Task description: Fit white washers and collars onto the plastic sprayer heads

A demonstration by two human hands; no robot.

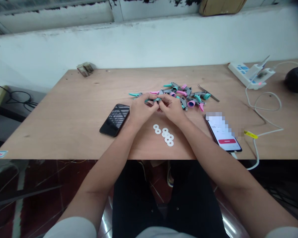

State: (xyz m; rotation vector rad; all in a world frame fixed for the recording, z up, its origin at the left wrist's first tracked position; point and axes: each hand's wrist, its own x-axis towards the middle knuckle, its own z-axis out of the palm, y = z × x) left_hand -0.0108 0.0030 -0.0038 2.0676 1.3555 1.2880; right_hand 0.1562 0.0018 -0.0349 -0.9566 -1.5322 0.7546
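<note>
Both hands meet over the middle of the table, their fingertips pinching one small grey-and-teal plastic piece [157,99]. My left hand [143,109] is closed on its left side, and my right hand [172,108] is closed on its right side. Fingers hide most of the piece. Just behind the hands lies a heap of similar plastic pieces [188,94] in grey, teal and pink, some with round cup-like ends. Nearer the front edge, between my forearms, several flat white rings [165,135] with centre holes lie in two loose groups.
A dark phone [115,120] lies beside my left forearm. At the right, a lit phone [223,132] is joined to a white cable [270,131]. Tweezers [208,92] lie right of the heap. A power strip [247,76] and small blocks [85,69] stand at the back.
</note>
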